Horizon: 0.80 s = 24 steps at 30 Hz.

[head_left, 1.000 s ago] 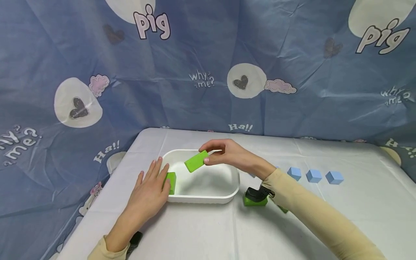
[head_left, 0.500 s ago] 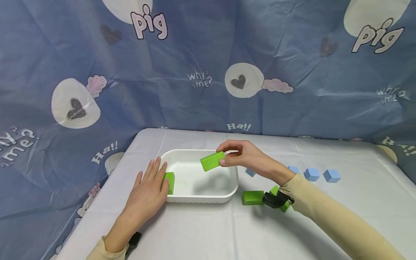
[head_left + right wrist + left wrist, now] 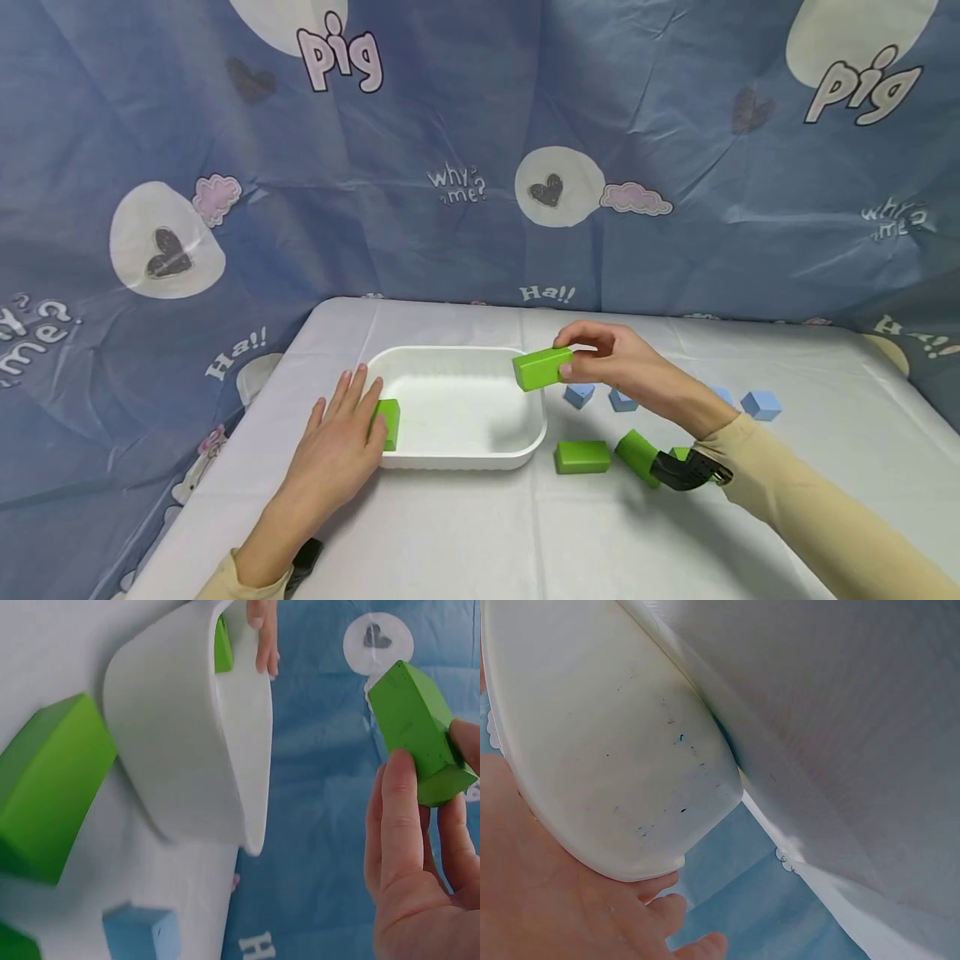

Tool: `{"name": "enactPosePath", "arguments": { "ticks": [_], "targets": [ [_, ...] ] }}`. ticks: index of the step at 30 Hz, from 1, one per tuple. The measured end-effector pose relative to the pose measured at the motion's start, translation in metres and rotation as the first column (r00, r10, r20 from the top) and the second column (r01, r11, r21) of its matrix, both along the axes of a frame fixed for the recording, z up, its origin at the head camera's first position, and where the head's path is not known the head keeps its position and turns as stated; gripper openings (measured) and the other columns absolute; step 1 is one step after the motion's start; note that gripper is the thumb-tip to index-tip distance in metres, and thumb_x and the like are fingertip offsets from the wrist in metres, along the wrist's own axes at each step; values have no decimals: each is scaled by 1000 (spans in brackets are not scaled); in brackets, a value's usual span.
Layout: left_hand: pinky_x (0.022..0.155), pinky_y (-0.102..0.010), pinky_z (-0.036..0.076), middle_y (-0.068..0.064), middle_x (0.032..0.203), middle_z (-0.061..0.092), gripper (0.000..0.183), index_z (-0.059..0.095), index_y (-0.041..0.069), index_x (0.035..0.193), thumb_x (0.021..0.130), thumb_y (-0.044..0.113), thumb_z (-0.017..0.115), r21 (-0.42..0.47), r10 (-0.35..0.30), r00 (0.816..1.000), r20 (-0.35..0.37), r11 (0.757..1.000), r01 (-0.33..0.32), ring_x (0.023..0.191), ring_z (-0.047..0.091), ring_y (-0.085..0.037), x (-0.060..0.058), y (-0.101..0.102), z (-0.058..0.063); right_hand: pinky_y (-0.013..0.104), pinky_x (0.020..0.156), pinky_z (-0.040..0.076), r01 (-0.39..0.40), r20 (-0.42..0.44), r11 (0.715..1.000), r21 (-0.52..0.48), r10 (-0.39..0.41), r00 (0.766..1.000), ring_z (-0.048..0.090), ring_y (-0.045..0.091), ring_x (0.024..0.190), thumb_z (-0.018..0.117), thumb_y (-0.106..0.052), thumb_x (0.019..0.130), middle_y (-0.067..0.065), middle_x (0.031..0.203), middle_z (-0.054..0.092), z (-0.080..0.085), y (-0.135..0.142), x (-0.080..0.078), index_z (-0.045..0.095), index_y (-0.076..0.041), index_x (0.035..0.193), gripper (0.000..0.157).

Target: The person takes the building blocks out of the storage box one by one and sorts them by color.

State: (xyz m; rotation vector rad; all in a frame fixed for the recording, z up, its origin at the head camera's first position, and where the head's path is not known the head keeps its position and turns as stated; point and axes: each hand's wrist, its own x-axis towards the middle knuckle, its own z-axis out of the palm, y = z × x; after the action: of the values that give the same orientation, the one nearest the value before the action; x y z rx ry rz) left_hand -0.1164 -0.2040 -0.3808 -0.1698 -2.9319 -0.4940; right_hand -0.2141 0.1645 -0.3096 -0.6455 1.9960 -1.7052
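Note:
My right hand (image 3: 630, 362) pinches a green rectangular block (image 3: 542, 369) between thumb and fingers, raised over the right rim of a white plastic tub (image 3: 465, 461). In the right wrist view, the same block (image 3: 412, 720) is tilted in my fingertips, apart from the tub wall (image 3: 161, 742). At the tub's left end rests my left hand (image 3: 337, 458), fingers extended along the rim and thumb over it. Beside that thumb, inside the tub, sits another green block (image 3: 390, 423), partly hidden. The left wrist view has my left hand (image 3: 570, 885) against the tub's outside (image 3: 615, 735).
Right of the tub, one green block (image 3: 582, 457) lies flat, a second (image 3: 636, 458) lies askew, and a third (image 3: 679, 452) is mostly behind the wrist strap. Several blue cubes (image 3: 762, 405) stand in a row farther back. A blue printed cloth (image 3: 450, 242) hangs behind the table.
Still pinching the green block, my right hand has moved right, from above the tub's middle to its right rim. My left hand stays in place. More blue cubes are uncovered.

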Motion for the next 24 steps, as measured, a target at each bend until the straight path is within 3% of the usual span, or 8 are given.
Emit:
{"name": "enactPosePath", "arguments": {
  "ticks": [12, 19, 24],
  "targets": [
    [111, -65, 13, -16, 162, 16, 53, 36, 4, 152, 105, 28, 34, 10, -3, 1000, 4, 1000, 3, 149, 9, -34, -1, 0, 0, 33, 81, 51, 80, -33, 996, 44, -78, 996, 62, 27, 99, 68, -11, 92, 18, 118, 55, -3, 51, 15, 58, -5, 117, 28],
    [111, -65, 13, -16, 162, 16, 52, 37, 4, 152, 106, 29, 33, 6, -12, 1000, 8, 1000, 12, 149, 8, -33, -2, 0, -1, 42, 94, 50, 119, -35, 991, -61, -121, 992, 63, 25, 102, 60, -2, 96, 15, 118, 51, -12, 80, 26, 55, -3, 119, 23],
    [111, -65, 12, -16, 162, 15, 53, 36, 4, 152, 106, 30, 32, 6, -12, 1000, 8, 1000, 12, 149, 8, -33, -2, -1, -2, 41, 96, 49, 170, -34, 981, -93, -173, 984, 62, 22, 102, 57, -1, 97, 15, 119, 51, -22, 96, 33, 55, -3, 116, 19]
  ]
}}
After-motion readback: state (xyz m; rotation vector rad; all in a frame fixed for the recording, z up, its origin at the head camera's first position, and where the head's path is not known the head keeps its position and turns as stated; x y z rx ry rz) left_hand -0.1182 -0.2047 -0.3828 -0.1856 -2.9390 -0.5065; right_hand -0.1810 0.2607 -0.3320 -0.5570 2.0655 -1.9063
